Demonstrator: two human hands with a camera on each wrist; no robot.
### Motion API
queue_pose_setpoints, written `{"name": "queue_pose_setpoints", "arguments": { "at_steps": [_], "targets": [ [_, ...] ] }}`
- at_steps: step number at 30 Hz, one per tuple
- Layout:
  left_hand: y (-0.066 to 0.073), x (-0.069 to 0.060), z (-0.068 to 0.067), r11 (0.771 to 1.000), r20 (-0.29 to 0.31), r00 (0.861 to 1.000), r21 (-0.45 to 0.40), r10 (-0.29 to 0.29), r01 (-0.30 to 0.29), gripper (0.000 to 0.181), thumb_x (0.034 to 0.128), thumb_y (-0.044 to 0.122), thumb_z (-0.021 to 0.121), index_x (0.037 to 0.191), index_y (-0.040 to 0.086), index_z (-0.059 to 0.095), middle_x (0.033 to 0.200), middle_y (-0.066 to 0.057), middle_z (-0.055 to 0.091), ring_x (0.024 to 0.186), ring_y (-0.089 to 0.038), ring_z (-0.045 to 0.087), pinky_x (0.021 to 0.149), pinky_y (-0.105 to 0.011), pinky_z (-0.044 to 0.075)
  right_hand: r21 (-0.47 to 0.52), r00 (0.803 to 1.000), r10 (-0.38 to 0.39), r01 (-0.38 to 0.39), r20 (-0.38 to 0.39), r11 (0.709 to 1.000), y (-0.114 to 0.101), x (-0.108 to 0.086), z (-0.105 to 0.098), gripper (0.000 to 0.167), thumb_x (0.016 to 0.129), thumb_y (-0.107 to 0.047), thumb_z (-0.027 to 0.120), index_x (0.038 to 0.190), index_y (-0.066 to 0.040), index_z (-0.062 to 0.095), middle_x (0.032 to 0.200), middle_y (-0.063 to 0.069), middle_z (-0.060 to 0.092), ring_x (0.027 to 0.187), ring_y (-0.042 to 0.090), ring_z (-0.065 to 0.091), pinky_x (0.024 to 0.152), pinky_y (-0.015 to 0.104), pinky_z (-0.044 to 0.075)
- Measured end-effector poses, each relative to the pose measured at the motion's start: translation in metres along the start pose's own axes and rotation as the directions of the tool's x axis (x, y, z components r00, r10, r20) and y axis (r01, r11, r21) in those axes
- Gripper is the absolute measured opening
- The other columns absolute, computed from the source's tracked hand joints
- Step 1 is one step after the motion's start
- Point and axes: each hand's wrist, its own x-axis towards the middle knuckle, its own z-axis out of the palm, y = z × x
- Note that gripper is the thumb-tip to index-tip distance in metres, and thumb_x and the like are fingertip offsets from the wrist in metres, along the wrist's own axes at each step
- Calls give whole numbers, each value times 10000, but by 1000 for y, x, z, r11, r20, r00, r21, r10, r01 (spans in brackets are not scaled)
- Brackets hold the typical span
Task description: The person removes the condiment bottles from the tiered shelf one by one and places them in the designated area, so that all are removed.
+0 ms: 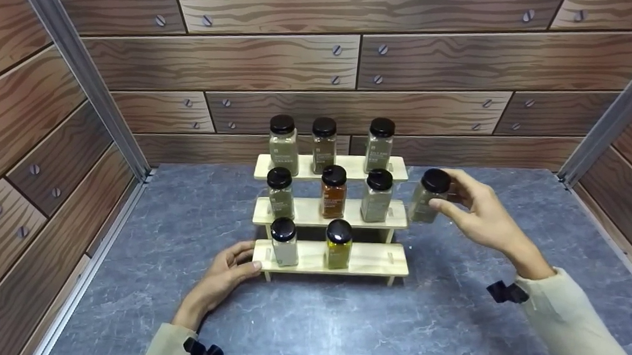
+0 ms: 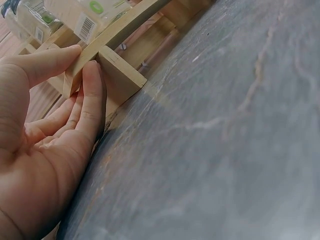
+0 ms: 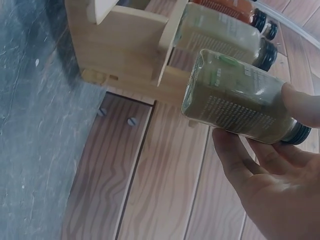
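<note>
The left hand (image 1: 223, 274) pinches the rack (image 1: 374, 260) at its near left end, likely steadying it. Beyond, the right hand (image 1: 479, 213) grips a jar (image 1: 424, 204) by its sides, base free, beside the middle shelf (image 1: 306, 210), seemingly above the tabletop (image 1: 319, 318).

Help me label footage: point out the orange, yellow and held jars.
Orange jar (image 1: 332, 201), head view: middle of its body.
Yellow jar (image 1: 338, 254), head view: middle of its body.
Held jar (image 3: 235, 99), right wrist view: middle of its body.
</note>
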Motion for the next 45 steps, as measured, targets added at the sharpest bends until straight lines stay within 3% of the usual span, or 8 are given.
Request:
{"name": "queue_pose_setpoints", "arguments": {
  "at_steps": [14, 24, 26, 33, 45],
  "targets": [
    [0, 1, 0, 1000, 0, 1000, -4, 3, -3, 692, 974, 6, 695, 1540, -160, 332, 1503, -297, 528, 1196, -228, 680, 1085, -320, 585, 29, 999, 34, -34, -5, 999, 24, 10, -3, 497, 963, 63, 722, 1434, 59, 566, 1269, 260, 691, 1100, -23, 658, 975, 101, 558],
    [1, 0, 0, 1000, 6, 1000, -8, -8, 8, 697, 977, 10, 695, 1550, -145, 329, 1529, -317, 497, 1192, -233, 681, 1089, -321, 583, 48, 995, 87, -89, 43, 995, 46, 13, 2, 509, 975, 55, 709, 1454, 71, 537, 1292, 292, 668, 1101, -46, 656, 967, 107, 564],
    [1, 0, 0, 1000, 5, 1000, -9, -5, 5, 697, 975, 10, 695, 1549, -145, 331, 1523, -311, 505, 1191, -234, 681, 1089, -322, 583, 46, 994, 99, -101, 50, 994, 50, 14, 3, 507, 976, 54, 706, 1452, 75, 534, 1302, 295, 664, 1127, 12, 674, 972, 117, 566],
    [-1, -2, -2, 1000, 1, 1000, -2, 3, -3, 687, 982, 16, 702, 1543, -146, 341, 1488, -272, 550, 1191, -231, 686, 1081, -332, 592, 38, 984, 161, -164, 78, 986, 67, 14, 12, 496, 989, 55, 685, 1447, 106, 501, 1335, 324, 628, 1247, 479, 651, 948, 133, 583],
    [-1, 1, -1, 1000, -1, 1000, -8, 2, -2, 672, 971, 16, 708, 1528, -136, 366, 1464, -244, 570, 1191, -243, 682, 1091, -358, 590, 42, 981, 169, -174, 99, 984, 92, 9, 19, 491, 975, 89, 673, 1427, 142, 488, 1360, 368, 590, 1253, 553, 633, 960, 151, 586]
  ]
}}
